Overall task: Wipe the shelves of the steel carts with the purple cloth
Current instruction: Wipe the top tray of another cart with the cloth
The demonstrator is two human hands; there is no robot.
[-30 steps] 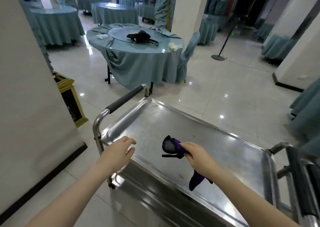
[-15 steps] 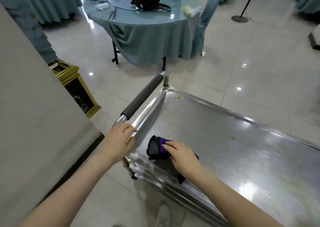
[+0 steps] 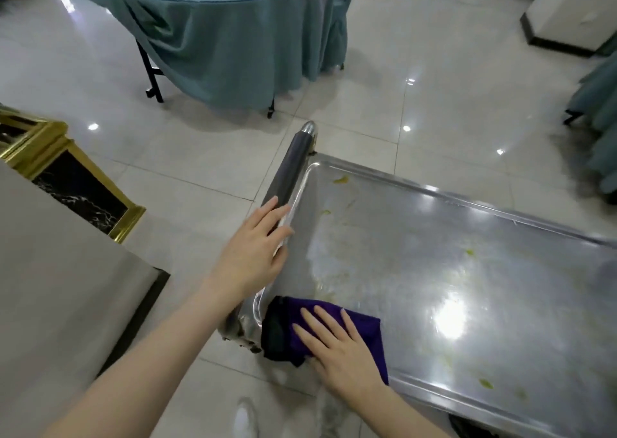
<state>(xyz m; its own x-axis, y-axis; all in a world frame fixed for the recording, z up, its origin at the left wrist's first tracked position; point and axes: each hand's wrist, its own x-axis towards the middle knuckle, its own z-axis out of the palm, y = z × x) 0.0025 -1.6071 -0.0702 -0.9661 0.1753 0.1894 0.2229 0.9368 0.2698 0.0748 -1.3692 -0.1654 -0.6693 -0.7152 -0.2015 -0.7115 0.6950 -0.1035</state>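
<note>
Pressing purple cloth (image 3: 366, 329) at steel cart shelf (image 3: 434, 254) corner, right hand (image 3: 340, 354) flat; left hand (image 3: 253, 254) flat on handle (image 3: 290, 170).

Single head-worn wide-angle cam, pitched steeply down and forward, sitting above the near left corner of the steel cart's top shelf (image 3: 434, 270). Close range: both forearms enter from the bottom edge, with left hand (image 3: 253, 250) and right hand (image 3: 337, 347) mid-frame. The shelf fills the lower right and runs off the right edge; tiled floor (image 3: 200, 157) and a draped round table (image 3: 233, 37) take the top.
</note>
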